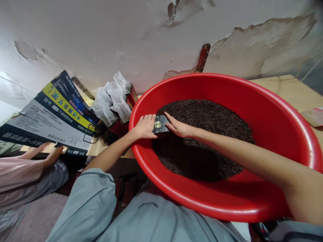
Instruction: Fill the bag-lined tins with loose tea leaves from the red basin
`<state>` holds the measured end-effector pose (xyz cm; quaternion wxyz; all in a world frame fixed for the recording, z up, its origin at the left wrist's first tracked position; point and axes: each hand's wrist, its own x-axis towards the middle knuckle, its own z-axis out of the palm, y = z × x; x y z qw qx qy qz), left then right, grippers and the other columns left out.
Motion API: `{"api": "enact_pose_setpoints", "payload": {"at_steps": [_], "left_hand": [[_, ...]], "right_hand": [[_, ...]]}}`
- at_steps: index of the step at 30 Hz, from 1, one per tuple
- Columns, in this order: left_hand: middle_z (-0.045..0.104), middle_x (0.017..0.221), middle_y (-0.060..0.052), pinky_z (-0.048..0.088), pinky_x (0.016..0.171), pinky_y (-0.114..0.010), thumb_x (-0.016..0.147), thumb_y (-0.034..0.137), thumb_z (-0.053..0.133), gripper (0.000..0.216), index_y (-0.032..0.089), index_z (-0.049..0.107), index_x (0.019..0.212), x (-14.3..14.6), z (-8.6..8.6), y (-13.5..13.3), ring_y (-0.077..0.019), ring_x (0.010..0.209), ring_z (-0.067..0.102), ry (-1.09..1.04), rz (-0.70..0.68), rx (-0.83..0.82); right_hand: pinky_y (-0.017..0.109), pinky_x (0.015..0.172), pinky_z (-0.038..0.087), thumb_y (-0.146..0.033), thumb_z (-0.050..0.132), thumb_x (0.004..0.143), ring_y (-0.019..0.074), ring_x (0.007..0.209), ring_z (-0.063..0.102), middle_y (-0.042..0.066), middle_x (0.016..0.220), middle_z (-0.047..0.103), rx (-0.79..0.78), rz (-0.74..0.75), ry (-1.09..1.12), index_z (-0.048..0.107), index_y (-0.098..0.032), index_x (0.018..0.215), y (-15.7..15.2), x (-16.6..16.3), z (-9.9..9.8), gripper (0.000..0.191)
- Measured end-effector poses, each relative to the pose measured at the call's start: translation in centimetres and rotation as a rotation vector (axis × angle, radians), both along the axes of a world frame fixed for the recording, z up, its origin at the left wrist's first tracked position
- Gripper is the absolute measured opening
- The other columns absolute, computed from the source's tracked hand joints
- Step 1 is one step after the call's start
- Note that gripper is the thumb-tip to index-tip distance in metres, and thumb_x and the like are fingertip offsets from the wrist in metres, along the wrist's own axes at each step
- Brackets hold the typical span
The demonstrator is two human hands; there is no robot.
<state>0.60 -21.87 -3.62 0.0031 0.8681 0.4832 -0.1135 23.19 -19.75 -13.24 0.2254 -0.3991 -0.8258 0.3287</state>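
A large red plastic basin [275, 104] holds a wide heap of dark, dried, tea-like leaf [214, 117]. Over the heap's left side is a small dark box [160, 124] with gold lettering and worn-looking specks. My left hand [146, 127] grips its left side, close to the basin's rim. On the opposite side, my right hand [178, 126] holds the box with thumb and fingers. The box's underside is hidden. A deep shadow lies on the leaf below my hands.
Left of the basin, crumpled clear plastic bags [111, 99] top dark red boxes [131, 97]. A printed cardboard sheet [58, 117] stands farther left, with a co-worker's hands [59, 151] below it. A wooden table [280, 85] supports the basin by a peeling wall [113, 37].
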Motion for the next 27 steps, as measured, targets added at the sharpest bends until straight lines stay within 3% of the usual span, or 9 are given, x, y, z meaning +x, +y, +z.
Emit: {"api": "enact_pose_setpoints", "payload": {"at_steps": [3, 7, 12, 16, 19, 23, 27], "left_hand": [[0.043, 0.159, -0.033, 0.033, 0.12, -0.053, 0.077, 0.051, 0.079, 0.117, -0.002, 0.021, 0.163, 1.1, -0.1, -0.2, -0.0427, 0.143, 0.046, 0.029, -0.037, 0.003], [0.044, 0.158, -0.032, 0.039, 0.113, -0.051, 0.08, 0.051, 0.076, 0.115, -0.002, 0.021, 0.165, 2.0, -0.6, 0.2, -0.0413, 0.139, 0.048, -0.007, -0.074, 0.011], [0.052, 0.149, -0.03, 0.043, 0.109, -0.054, 0.077, 0.047, 0.079, 0.113, -0.002, 0.026, 0.164, 1.1, 0.0, 0.1, -0.0417, 0.132, 0.052, -0.086, -0.087, 0.062], [0.051, 0.15, -0.028, 0.041, 0.112, -0.056, 0.075, 0.048, 0.081, 0.115, 0.004, 0.025, 0.165, -1.1, 3.7, -1.3, -0.0415, 0.134, 0.051, -0.305, -0.122, 0.237], [0.05, 0.15, -0.024, 0.04, 0.114, -0.061, 0.075, 0.053, 0.081, 0.121, 0.011, 0.016, 0.169, -2.3, 7.5, -3.0, -0.0417, 0.136, 0.05, -0.508, -0.249, 0.416], [0.048, 0.151, -0.023, 0.041, 0.117, -0.061, 0.076, 0.063, 0.08, 0.125, 0.015, 0.013, 0.17, -1.9, 11.8, -4.5, -0.0406, 0.138, 0.05, -0.721, -0.273, 0.61], [0.048, 0.155, -0.022, 0.041, 0.122, -0.056, 0.074, 0.08, 0.073, 0.127, 0.013, 0.019, 0.168, 0.3, 15.8, -5.2, -0.0387, 0.144, 0.048, -0.763, -0.328, 0.672]], "right_hand": [[0.053, 0.134, 0.022, -0.07, 0.023, 0.104, 0.0317, 0.163, 0.025, 0.019, 0.178, 0.017, 0.02, 0.002, 0.035, 0.005, -0.01, 0.173, -0.3, 0.0, -0.5, 0.093], [0.053, 0.135, 0.02, -0.075, 0.025, 0.102, 0.0332, 0.165, 0.019, 0.022, 0.178, 0.011, 0.046, 0.021, -0.023, -0.001, -0.007, 0.172, -0.2, -0.1, -0.1, 0.101], [0.071, 0.128, 0.022, -0.086, 0.055, 0.086, 0.0464, 0.163, 0.014, 0.032, 0.176, 0.001, 0.095, 0.119, -0.209, -0.019, -0.006, 0.168, -0.3, 1.0, 1.9, 0.137], [0.08, 0.123, 0.021, -0.078, 0.072, 0.081, 0.0494, 0.163, 0.012, 0.031, 0.176, 0.001, 0.295, 0.073, -0.264, -0.036, -0.016, 0.162, -1.9, 2.0, 4.1, 0.149], [0.081, 0.124, 0.017, -0.062, 0.072, 0.09, 0.0477, 0.164, 0.004, 0.026, 0.178, -0.007, 0.617, -0.136, -0.218, -0.044, -0.024, 0.158, -4.1, 1.7, 6.7, 0.14], [0.08, 0.127, 0.011, -0.047, 0.066, 0.098, 0.0465, 0.164, 0.009, 0.015, 0.18, -0.01, 1.028, -0.362, -0.184, -0.044, -0.036, 0.157, -7.1, 1.3, 11.8, 0.125], [0.075, 0.126, 0.024, -0.059, 0.06, 0.098, 0.0462, 0.161, 0.021, 0.019, 0.176, 0.01, 1.076, -0.368, -0.149, -0.033, -0.027, 0.165, -8.4, 2.7, 18.0, 0.119]]}}
